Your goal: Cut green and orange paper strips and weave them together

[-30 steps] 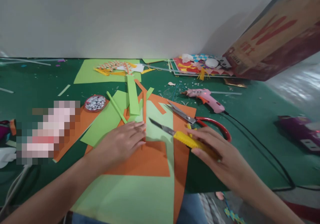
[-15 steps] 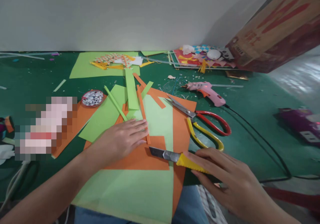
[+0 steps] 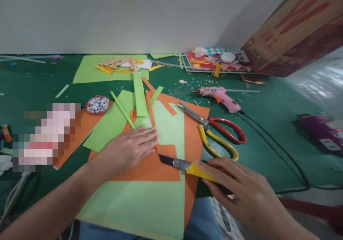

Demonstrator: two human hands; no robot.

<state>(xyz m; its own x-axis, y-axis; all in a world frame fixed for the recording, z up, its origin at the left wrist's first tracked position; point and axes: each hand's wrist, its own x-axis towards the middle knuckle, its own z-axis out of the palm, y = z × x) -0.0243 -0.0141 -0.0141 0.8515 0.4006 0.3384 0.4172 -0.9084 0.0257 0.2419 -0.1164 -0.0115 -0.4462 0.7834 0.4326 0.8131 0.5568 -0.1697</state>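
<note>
My left hand point(image 3: 135, 145) lies with fingers outstretched over a narrow orange paper strip point(image 3: 151, 108), pressing on its lower part. Beneath that is an orange paper rectangle point(image 3: 150, 170) on a large pale green sheet point(image 3: 134, 200). My right hand point(image 3: 241, 186) is closed round the yellow handle of a utility knife point(image 3: 198, 169). Its blade is out and points left, with the tip at the strip's lower end; whether it touches the paper I cannot tell. Green paper strips point(image 3: 139, 95) lie just beyond my left hand. Scissors point(image 3: 205, 120) with red and yellow handles rest right of the papers.
A pink glue gun point(image 3: 221, 96) with a black cord lies at the right. Left of the papers stands a round dish of googly eyes point(image 3: 98, 105). Woven paper pieces point(image 3: 119, 64) lie along the wall. A paper bag point(image 3: 289, 33) leans at the back right.
The knife in my right hand has shifted slightly, bringing its blade tip closer to the orange strip's lower end. My left hand stays on the strip. The whole view has drifted slightly.
</note>
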